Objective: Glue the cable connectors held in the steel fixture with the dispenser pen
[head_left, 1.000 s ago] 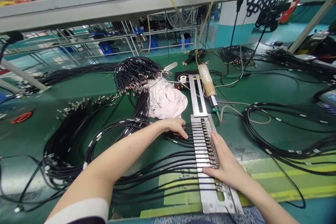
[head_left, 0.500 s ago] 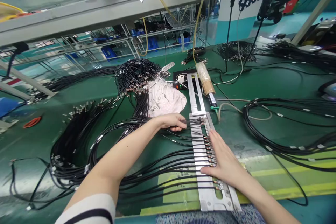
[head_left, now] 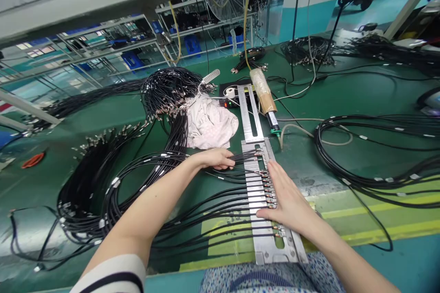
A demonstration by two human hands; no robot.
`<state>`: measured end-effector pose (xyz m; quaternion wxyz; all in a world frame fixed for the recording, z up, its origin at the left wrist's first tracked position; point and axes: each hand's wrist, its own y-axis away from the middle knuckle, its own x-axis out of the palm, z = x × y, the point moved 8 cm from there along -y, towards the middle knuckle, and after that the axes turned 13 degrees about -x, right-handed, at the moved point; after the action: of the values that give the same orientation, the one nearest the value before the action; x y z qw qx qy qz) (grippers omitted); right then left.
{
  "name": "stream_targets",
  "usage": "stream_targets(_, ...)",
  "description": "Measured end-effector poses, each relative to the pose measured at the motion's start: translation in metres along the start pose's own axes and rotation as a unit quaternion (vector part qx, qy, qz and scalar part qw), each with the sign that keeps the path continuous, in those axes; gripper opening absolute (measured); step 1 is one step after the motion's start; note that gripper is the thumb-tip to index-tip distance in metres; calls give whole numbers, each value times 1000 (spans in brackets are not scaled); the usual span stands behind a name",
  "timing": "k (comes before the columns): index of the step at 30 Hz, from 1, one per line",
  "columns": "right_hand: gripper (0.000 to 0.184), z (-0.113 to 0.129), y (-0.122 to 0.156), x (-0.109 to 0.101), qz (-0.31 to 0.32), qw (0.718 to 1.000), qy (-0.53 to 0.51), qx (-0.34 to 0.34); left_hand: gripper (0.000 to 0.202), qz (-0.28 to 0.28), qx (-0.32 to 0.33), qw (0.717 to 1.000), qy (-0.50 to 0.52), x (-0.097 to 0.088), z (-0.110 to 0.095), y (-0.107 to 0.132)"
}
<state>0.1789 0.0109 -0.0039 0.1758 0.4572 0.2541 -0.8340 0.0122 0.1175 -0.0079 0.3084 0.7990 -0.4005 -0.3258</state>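
The left hand (head_left: 220, 159) pinched 1 bundle of black cables (head_left: 243, 157), too close-packed for me to count, their ends over the far part of 1 slotted metal fixture (head_left: 268, 253). That fixture lay at the near edge of the green bench (head_left: 299, 151), with more cables crossing it. The right hand (head_left: 290, 199) was spread along its right side. Farther back were 1 wrapped dispenser (head_left: 264, 94) and, left of it, 1 pale cloth (head_left: 211, 126).

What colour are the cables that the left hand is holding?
The cables in the left hand are black; the head view shows this best.
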Motion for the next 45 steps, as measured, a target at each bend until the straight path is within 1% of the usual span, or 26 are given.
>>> stream_targets(4,118,1,-1,-1,2,1000,0,-4,40,-62,36,996,-48,-15,-9,16)
stream_targets(6,118,1,-1,-1,3,1000,-1,-8,38,-88,46,991,-95,-13,-13,24)
stream_targets(8,118,0,-2,-1,1,1000,-2,-8,35,-114,52,981,-148,-2,-15,31)
stream_targets(10,120,-1,-2,0,3,1000,-7,-7,33,-138,54,969,-199,15,-14,37)
stream_targets(13,122,-3,-2,3,13,1000,-12,-8,46,-174,26,930,-323,42,-10,42)
stream_targets(15,123,-3,-2,3,12,1000,-15,-12,49,-187,2,904,-386,54,-8,44)
stream_targets(16,122,-3,-2,3,9,1000,-16,-12,46,-188,-7,898,-398,58,-7,44)
stream_targets(20,124,-3,-3,2,4,1000,-16,-4,35,-193,-35,891,-409,69,-10,44)
stream_targets(23,126,-3,-4,2,3,1000,-13,-3,34,-213,-54,880,-421,77,-14,44)
stream_targets(26,126,-3,-3,3,1,1000,-12,-1,33,-234,-50,871,-430,84,-19,45)
stream_targets(28,125,-4,-3,3,4,1000,-12,-2,31,-229,-46,873,-427,84,-20,45)
stream_targets(29,125,-3,-3,3,5,1000,-12,-4,29,-218,-45,879,-422,82,-20,45)
stream_targets(32,124,-3,-3,2,2,1000,-21,-8,21,-171,-27,901,-397,70,-22,43)
stream_targets(34,124,-2,-4,0,0,1000,-25,-8,16,-159,-1,911,-380,61,-29,45)
stream_targets(37,124,-1,-5,-1,9,1000,-24,-6,19,-185,25,911,-368,54,-35,49)
stream_targets(39,124,0,-5,-2,13,1000,-19,-4,18,-209,17,904,-372,57,-31,49)
stream_targets(42,123,1,-4,-3,14,1000,-14,-7,11,-224,-7,896,-382,64,-18,49)
stream_targets(45,123,2,-5,-3,13,1000,-16,-9,13,-247,-8,894,-374,60,-15,60)
